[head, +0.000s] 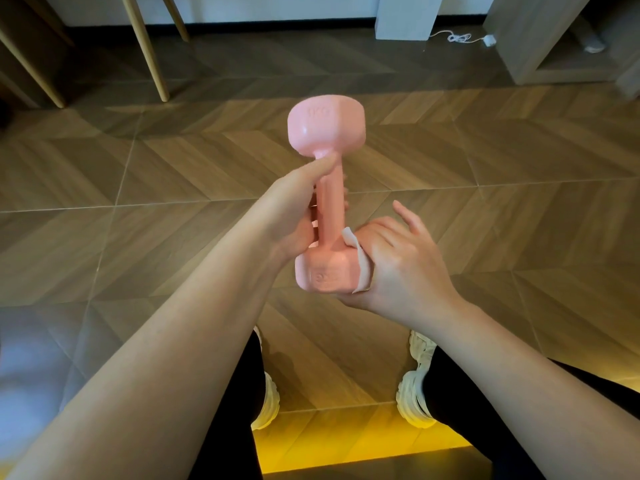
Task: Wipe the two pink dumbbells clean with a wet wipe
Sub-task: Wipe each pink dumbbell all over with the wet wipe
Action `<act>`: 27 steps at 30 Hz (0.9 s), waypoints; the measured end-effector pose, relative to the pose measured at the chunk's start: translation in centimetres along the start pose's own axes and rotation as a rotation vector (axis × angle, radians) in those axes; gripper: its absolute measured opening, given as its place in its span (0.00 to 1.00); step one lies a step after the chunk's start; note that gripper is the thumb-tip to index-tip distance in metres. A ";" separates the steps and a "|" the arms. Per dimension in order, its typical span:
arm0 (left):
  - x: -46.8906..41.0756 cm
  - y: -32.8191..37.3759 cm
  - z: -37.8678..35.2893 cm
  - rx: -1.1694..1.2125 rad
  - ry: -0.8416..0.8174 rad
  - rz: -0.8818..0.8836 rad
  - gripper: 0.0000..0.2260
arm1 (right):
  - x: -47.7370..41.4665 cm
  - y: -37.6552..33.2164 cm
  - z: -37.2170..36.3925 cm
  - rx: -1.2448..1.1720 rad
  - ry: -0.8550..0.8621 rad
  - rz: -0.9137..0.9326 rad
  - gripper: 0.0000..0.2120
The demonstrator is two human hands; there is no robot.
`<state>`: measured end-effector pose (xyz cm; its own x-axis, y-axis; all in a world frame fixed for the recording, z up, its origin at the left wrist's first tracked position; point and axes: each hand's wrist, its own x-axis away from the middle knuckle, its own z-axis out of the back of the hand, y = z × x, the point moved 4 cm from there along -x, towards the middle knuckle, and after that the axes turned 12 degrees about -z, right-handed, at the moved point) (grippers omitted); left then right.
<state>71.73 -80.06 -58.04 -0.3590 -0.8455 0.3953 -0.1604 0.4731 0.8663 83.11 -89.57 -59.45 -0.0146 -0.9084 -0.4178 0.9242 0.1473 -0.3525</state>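
A pink dumbbell (331, 199) is held in the air above the floor, one head pointing away from me and the other toward me. My left hand (292, 216) grips its handle, thumb stretched up toward the far head. My right hand (398, 261) cups the near head from the right and below, pressing a white wet wipe (360, 263) against it, with the index finger lifted free. A second dumbbell is not in view.
Wood-pattern floor tiles (173, 174) spread below. Wooden furniture legs (149, 46) stand at the far left, a white block (405, 15) and a cable (457, 38) at the far right. My knees and white shoes (415, 393) are beneath the hands.
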 end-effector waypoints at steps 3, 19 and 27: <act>0.0 0.1 0.6 -0.085 0.033 -0.061 0.11 | 0.0 0.3 0.0 0.016 0.003 -0.006 0.19; -0.1 0.9 0.9 -0.187 -0.046 -0.124 0.08 | -0.1 0.3 0.4 0.009 -0.013 -0.009 0.20; 0.1 1.0 0.8 -0.149 -0.087 -0.107 0.16 | -0.3 -0.2 0.5 -0.005 -0.054 -0.028 0.23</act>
<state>70.79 -79.48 -57.42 -0.4264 -0.8615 0.2757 -0.0667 0.3340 0.9402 83.08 -89.57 -58.82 -0.0194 -0.9320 -0.3619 0.9220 0.1233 -0.3671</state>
